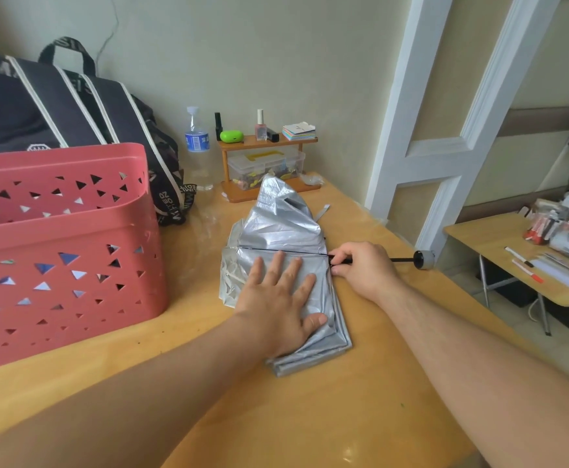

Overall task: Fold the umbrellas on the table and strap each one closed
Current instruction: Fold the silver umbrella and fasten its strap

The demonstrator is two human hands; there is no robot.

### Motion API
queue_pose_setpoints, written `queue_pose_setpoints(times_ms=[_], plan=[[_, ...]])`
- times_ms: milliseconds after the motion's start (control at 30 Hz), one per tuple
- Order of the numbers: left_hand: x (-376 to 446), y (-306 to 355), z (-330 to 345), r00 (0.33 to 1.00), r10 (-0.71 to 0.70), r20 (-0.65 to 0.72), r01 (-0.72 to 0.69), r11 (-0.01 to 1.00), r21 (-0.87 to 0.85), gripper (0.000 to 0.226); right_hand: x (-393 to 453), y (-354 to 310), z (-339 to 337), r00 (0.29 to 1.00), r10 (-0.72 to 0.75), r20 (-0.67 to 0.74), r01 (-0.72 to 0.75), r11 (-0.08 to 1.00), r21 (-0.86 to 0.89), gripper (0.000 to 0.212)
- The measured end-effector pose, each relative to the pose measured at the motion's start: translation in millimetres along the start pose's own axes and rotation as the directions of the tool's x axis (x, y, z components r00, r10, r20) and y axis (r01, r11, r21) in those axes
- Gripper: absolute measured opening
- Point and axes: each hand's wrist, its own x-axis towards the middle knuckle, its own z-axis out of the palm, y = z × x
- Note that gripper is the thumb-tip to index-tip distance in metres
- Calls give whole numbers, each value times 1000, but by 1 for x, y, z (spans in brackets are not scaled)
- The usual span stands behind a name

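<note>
Here the left hand (278, 298) lies flat, fingers spread, pressing the silver umbrella (285, 265) onto the table (361, 400). Just beyond, the right hand (364, 268) seems to pinch its black shaft (403, 260), fingers curled; a red basket (63, 251) stands left.

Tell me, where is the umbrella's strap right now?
In the head view the strap lies loose on the table, off the far right edge of the silver umbrella, near the wooden shelf.
</note>
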Motion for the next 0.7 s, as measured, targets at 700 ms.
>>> queue_pose_setpoints(times_ms=[700], plan=[[-48,-9,-22,796,205,-570,-324,939,-114,19,-14,-3,9,994,-65,-89,54,991,-124,30]])
